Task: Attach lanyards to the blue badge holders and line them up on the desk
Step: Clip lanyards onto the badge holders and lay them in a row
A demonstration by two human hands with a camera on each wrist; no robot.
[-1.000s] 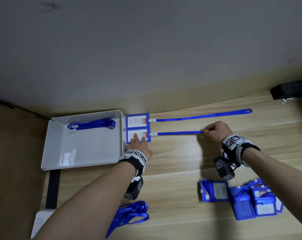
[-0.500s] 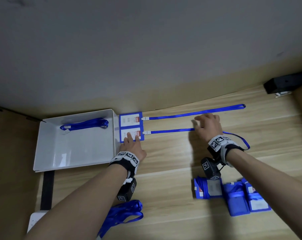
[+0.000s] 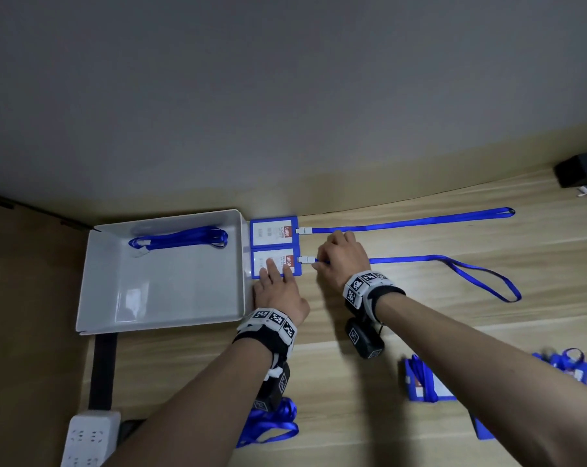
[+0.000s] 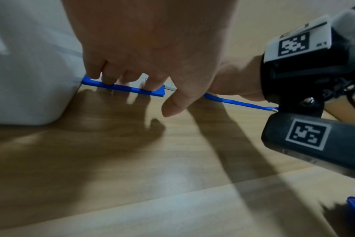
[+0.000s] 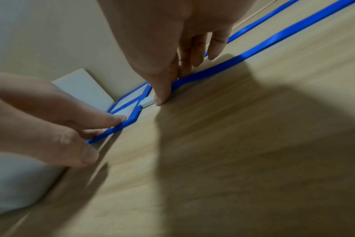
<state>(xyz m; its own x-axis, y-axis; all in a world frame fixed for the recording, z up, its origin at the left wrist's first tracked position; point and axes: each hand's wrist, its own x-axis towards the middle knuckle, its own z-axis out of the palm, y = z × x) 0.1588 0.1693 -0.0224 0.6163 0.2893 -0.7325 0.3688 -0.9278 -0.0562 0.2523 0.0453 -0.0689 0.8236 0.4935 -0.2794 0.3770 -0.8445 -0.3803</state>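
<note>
Head view: we see two blue badge holders stacked edge to edge on the desk [image 3: 420, 318], both butted against the white tray's wall.
Left hand [image 3: 278, 291]: our fingers lie straight and flat on the nearer badge holder [image 3: 274, 262], pressing it down, we judge so it cannot slide while the strap is tidied.
Right hand [image 3: 342, 261]: our thumb and fingers pinch the nearer lanyard [image 3: 453, 264] just beside its white clip [image 3: 306, 259], likely to draw the strap out straight.
Nearer lanyard: clipped on, but its far end bows toward us in a loose loop, not yet parallel.
Far badge holder [image 3: 273, 231]: it sits by the wall, its lanyard [image 3: 413, 222] already running straight to the right.
White tray [image 3: 170, 298]: it holds one bundled lanyard [image 3: 179, 239] near its back wall, and we see nothing else in it.
Spare stock: a loose lanyard bunch [image 3: 271, 423] lies near our left forearm; more badge holders [image 3: 423, 382] wait by our right arm.
Power strip [image 3: 90, 439]: it sits at the desk's near-left edge.
</note>
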